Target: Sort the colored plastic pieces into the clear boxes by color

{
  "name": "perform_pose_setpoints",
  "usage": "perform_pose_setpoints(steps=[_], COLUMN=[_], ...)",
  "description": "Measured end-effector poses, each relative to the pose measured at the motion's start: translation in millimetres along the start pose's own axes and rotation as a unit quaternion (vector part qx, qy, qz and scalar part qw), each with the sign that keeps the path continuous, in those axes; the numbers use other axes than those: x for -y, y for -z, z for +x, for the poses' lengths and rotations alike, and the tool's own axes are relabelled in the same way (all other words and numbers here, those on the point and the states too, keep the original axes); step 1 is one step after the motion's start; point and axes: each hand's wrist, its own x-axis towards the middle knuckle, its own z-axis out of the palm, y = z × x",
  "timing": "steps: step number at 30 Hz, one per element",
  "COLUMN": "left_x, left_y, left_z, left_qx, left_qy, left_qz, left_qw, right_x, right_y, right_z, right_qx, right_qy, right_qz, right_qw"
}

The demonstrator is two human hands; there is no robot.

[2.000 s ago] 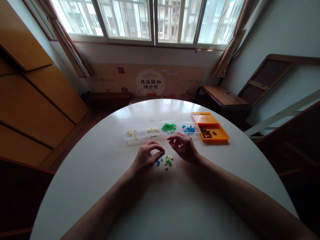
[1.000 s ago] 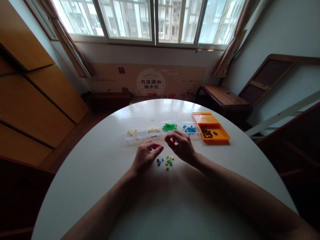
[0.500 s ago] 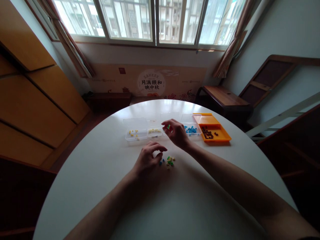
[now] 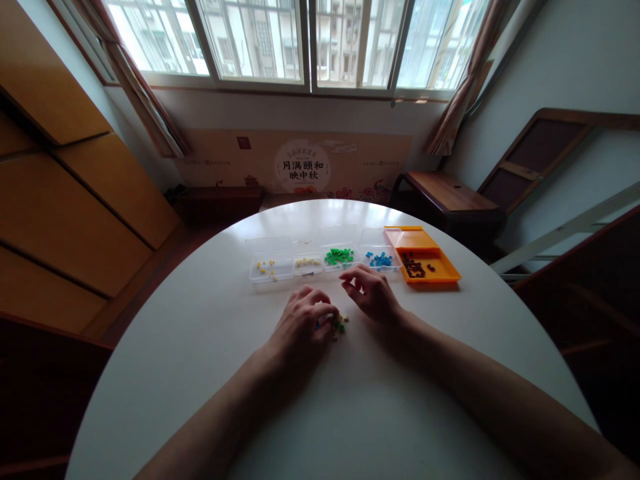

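Left hand point(image 4: 303, 321) low over white table point(image 4: 200, 320), fingers curled at left edge of small mixed pile of pieces point(image 4: 342, 327), green and pale yellow showing; can't tell from here whether it grips any. Right hand point(image 4: 371, 295) beyond pile, to right, fingers bent; grip unclear too. Behind hands: clear boxes with green pieces point(image 4: 340, 256), blue pieces point(image 4: 381, 260); orange box point(image 4: 445, 268) at right end.

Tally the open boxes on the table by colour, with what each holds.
Clear boxes: 4, one each with yellow pieces, pale yellow pieces, green pieces and blue pieces
Orange box: 1, with dark brown pieces
Total: 5
Loose pieces by the left hand are partly covered, so uncounted.
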Motion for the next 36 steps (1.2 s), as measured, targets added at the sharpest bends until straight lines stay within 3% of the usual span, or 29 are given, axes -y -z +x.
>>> perform_pose_setpoints(steps=[14, 22, 25, 36], left_x=[-2, 10, 12, 12], left_y=[0.8, 2.7, 2.7, -0.9], left_z=[3, 9, 10, 8], left_qx=[-0.008, -0.094, -0.101, -0.106], left_qy=[-0.001, 0.079, 0.098, 0.101], left_qz=[-0.012, -0.144, -0.175, -0.151], left_qw=[1.0, 0.982, 0.975, 0.978], right_x=[3, 11, 13, 13], right_y=[-1, -1, -3, -7], right_z=[-2, -7, -7, -3], right_qx=[-0.009, 0.036, 0.044, 0.026], right_qy=[-0.012, 0.066, 0.094, 0.131], right_qz=[0.023, 0.047, 0.035, -0.022], right_qw=[1.0, 0.996, 0.994, 0.991])
